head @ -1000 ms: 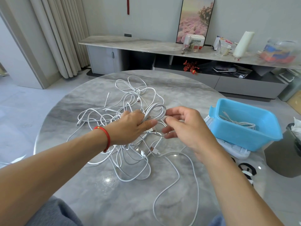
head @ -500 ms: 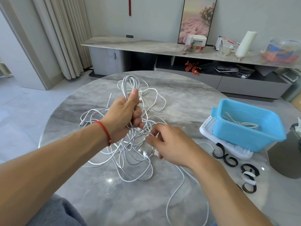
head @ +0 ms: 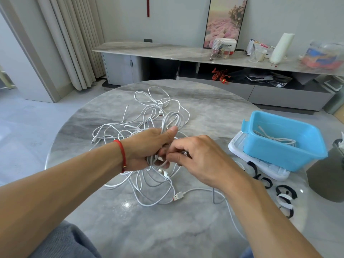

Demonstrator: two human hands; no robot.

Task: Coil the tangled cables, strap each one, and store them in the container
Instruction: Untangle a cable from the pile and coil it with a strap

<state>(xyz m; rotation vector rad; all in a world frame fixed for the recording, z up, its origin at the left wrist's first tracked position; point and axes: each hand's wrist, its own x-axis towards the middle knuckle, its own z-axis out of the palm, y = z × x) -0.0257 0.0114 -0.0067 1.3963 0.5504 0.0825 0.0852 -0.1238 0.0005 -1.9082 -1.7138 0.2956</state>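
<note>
- Cables (head: 149, 116), white and tangled, lie spread over the middle of the round marble table (head: 204, 101), loops reaching toward its far edge.
- Left hand (head: 149, 146), a red string at its wrist, grips a bundle of cable loops; fingers are curled round them and the thumb presses on top, with the loops standing up past it.
- Right hand (head: 197, 157) meets the left just beside it, fingertips curled and pinching a strand at the lower end of the bundle.
- USB plug (head: 177, 197) with a red insert lies on the table near the front edge, below the hands.
- Blue container (head: 279, 155) sits near the right edge on a white lid (head: 260, 164), with one white cable inside.
- Black straps (head: 284, 192) lie at the right edge, in front of the container.
</note>
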